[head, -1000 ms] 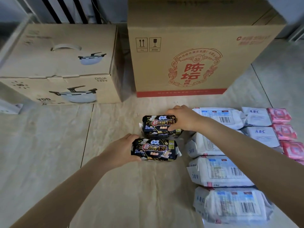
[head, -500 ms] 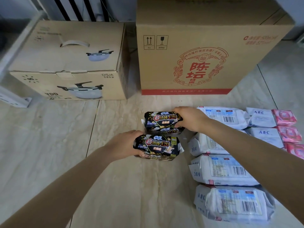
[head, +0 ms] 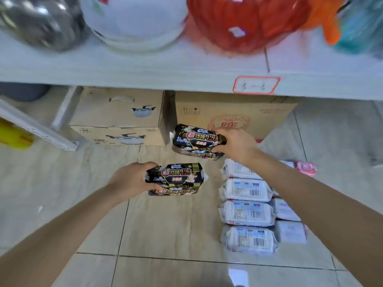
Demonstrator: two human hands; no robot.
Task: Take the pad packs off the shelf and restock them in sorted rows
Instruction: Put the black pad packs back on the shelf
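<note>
My left hand (head: 132, 181) grips a stack of two black pad packs (head: 178, 178) by its left end, lifted above the floor. My right hand (head: 236, 146) grips a second stack of two black pad packs (head: 196, 139) by its right end, held higher and farther back. To the right, several white pad packs (head: 246, 212) lie in a column on the tiled floor. A pink pack (head: 305, 167) shows behind my right forearm. The white shelf board (head: 145, 69) spans the top of the view.
On the shelf stand a metal pot (head: 39, 21), white bowls (head: 134, 21), a red netted item (head: 248, 23) and an orange one (head: 329, 21). A price tag (head: 256, 85) is on the shelf edge. Two cardboard boxes (head: 118, 117) (head: 238, 114) stand underneath on the floor.
Both hands have lifted their black pack stacks off the floor. The view has tilted up, bringing the shelf and its goods into sight.
</note>
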